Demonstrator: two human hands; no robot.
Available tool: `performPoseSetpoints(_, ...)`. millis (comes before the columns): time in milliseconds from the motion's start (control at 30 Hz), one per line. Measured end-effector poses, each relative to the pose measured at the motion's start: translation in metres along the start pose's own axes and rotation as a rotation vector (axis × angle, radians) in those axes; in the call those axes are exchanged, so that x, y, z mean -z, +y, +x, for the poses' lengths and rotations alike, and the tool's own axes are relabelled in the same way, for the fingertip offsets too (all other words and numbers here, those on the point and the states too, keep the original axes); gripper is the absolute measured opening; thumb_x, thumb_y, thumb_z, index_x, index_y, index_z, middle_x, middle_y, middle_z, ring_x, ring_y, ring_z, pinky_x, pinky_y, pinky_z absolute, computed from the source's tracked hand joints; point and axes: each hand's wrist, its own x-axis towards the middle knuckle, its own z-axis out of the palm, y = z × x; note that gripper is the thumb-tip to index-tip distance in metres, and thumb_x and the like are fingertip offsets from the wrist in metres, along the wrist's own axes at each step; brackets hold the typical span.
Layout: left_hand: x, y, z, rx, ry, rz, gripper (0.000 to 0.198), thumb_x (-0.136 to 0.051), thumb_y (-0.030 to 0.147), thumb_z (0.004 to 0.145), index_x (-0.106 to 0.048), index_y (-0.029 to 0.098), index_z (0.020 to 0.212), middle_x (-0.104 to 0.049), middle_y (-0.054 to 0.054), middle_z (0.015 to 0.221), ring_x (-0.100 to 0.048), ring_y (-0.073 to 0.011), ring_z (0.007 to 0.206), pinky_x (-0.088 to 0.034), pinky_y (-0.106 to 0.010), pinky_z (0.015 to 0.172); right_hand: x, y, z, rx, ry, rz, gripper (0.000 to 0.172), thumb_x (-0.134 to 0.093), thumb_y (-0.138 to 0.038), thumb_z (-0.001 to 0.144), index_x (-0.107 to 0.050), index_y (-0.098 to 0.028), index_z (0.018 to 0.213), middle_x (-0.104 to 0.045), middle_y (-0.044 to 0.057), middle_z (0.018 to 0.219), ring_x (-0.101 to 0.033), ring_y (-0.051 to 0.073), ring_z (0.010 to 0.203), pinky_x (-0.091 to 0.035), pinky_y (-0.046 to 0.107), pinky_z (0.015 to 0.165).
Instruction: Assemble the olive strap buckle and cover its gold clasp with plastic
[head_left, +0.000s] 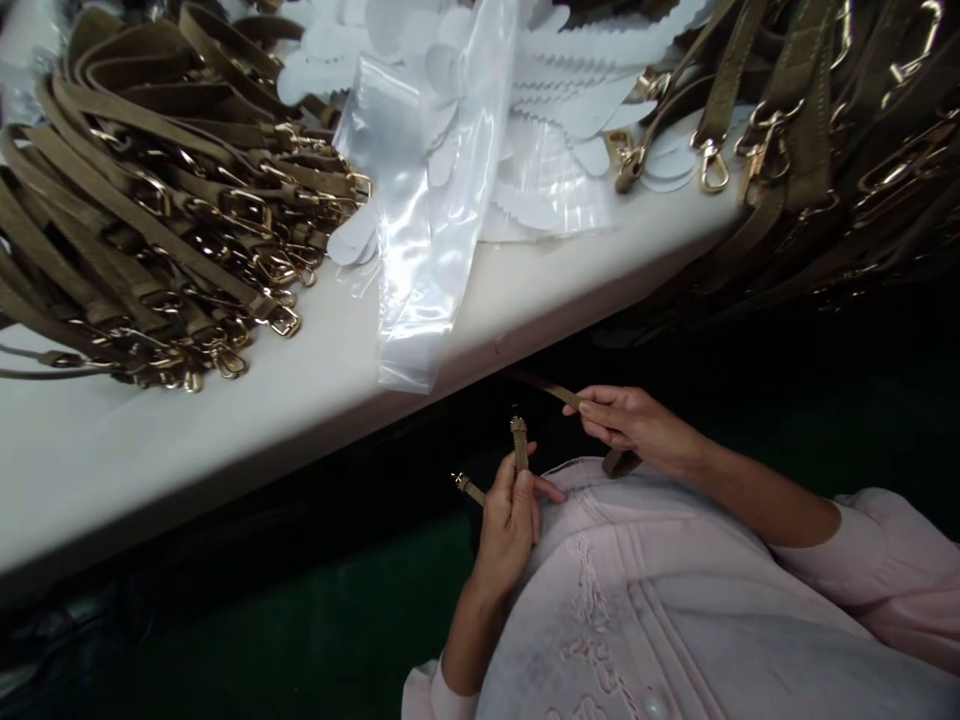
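Over my lap, below the table edge, my left hand (511,515) pinches a narrow olive-brown strap (520,447) with a small gold buckle at its upper tip. Another strap end (469,488) with a gold fitting sticks out on the far side of that hand. My right hand (637,425) is closed, thumb on top, around a thin strap (555,388) whose free end points up and left toward the table. A folded length of strap (619,462) hangs beneath my right hand. Whether these pieces belong to one strap cannot be seen.
On the white table (330,350), a heap of olive straps (150,220) with gold buckles and clips lies at left. Clear plastic sleeves (427,220) hang over the edge among white paper cutouts (585,60). More straps (795,130) drape off the right side.
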Motion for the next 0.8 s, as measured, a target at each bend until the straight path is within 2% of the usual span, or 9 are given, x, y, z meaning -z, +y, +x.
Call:
performPoseSetpoints(100, 0.006, 0.007, -0.01, 0.004, -0.041, -0.001, 0.04, -0.038, 0.041, 0.102, -0.046, 0.018, 0.134, -0.07, -0.004, 0.081, -0.034, -0.0039, 0.038, -0.024, -0.018, 0.037, -0.001, 0.002, -0.003, -0.026, 0.049, 0.01, 0.042, -0.067, -0.052, 0.086, -0.062, -0.012, 0.098, -0.039, -0.008, 0.056, -0.019, 0.003, 0.043, -0.008, 0.021, 0.042)
performPoseSetpoints(300, 0.009, 0.014, -0.018, 0.006, -0.106, 0.036, 0.041, -0.038, 0.041, 0.102, -0.047, 0.019, 0.135, -0.069, -0.003, 0.076, -0.033, -0.0045, 0.038, -0.022, -0.019, 0.038, -0.018, 0.004, 0.007, -0.042, -0.071, 0.021, 0.046, -0.068, -0.055, 0.084, -0.064, -0.011, 0.099, -0.037, -0.008, 0.053, -0.019, 0.004, 0.044, -0.008, 0.02, 0.041)
performPoseSetpoints(400, 0.007, 0.015, -0.019, -0.018, -0.155, 0.178, 0.04, -0.039, 0.039, 0.102, -0.049, 0.021, 0.137, -0.069, -0.001, 0.075, -0.04, -0.0072, 0.044, -0.031, -0.02, 0.045, -0.025, 0.004, 0.01, -0.086, -0.158, 0.035, 0.049, -0.067, -0.056, 0.084, -0.065, -0.01, 0.099, -0.037, -0.008, 0.054, -0.017, 0.004, 0.045, -0.007, 0.02, 0.04)
performPoseSetpoints(500, 0.005, 0.015, -0.018, -0.101, -0.151, 0.362, 0.038, -0.038, 0.031, 0.103, -0.051, 0.025, 0.137, -0.067, 0.001, 0.073, -0.056, -0.0116, 0.061, -0.045, -0.024, 0.066, -0.026, 0.003, 0.008, -0.143, -0.211, 0.073, 0.048, -0.07, -0.055, 0.083, -0.067, -0.01, 0.1, -0.034, -0.009, 0.053, -0.014, 0.004, 0.045, -0.006, 0.019, 0.039)
performPoseSetpoints(600, 0.004, 0.011, -0.019, -0.175, -0.097, 0.507, 0.037, -0.04, 0.027, 0.102, -0.052, 0.027, 0.137, -0.066, 0.001, 0.076, -0.062, -0.0148, 0.072, -0.047, -0.027, 0.074, -0.019, 0.001, 0.002, -0.125, -0.163, 0.096, 0.041, -0.076, -0.049, 0.081, -0.067, -0.011, 0.093, -0.032, -0.009, 0.053, -0.015, 0.003, 0.045, -0.007, 0.018, 0.039)
performPoseSetpoints(667, 0.006, 0.004, -0.02, -0.197, -0.05, 0.582, 0.035, -0.043, 0.027, 0.101, -0.055, 0.025, 0.133, -0.069, -0.002, 0.089, -0.064, -0.0173, 0.081, -0.049, -0.029, 0.077, -0.011, -0.001, -0.003, -0.088, -0.099, 0.123, 0.036, -0.077, -0.045, 0.081, -0.067, -0.012, 0.088, -0.031, -0.009, 0.053, -0.014, 0.003, 0.045, -0.006, 0.018, 0.039)
performPoseSetpoints(733, 0.011, -0.007, -0.022, -0.227, 0.007, 0.643, 0.032, -0.047, 0.028, 0.099, -0.059, 0.022, 0.128, -0.07, -0.006, 0.108, -0.065, -0.0208, 0.096, -0.049, -0.033, 0.088, 0.0, -0.003, -0.007, -0.052, -0.029, 0.151, 0.033, -0.077, -0.044, 0.081, -0.067, -0.013, 0.085, -0.03, -0.009, 0.053, -0.013, 0.003, 0.045, -0.005, 0.018, 0.039)
performPoseSetpoints(800, 0.019, -0.019, -0.024, -0.241, 0.072, 0.676, 0.029, -0.052, 0.027, 0.097, -0.062, 0.022, 0.123, -0.069, -0.007, 0.115, -0.062, -0.0234, 0.103, -0.046, -0.037, 0.095, 0.012, -0.005, -0.011, -0.031, 0.037, 0.166, 0.032, -0.078, -0.043, 0.081, -0.067, -0.013, 0.084, -0.028, -0.009, 0.052, -0.012, 0.003, 0.045, -0.005, 0.018, 0.039)
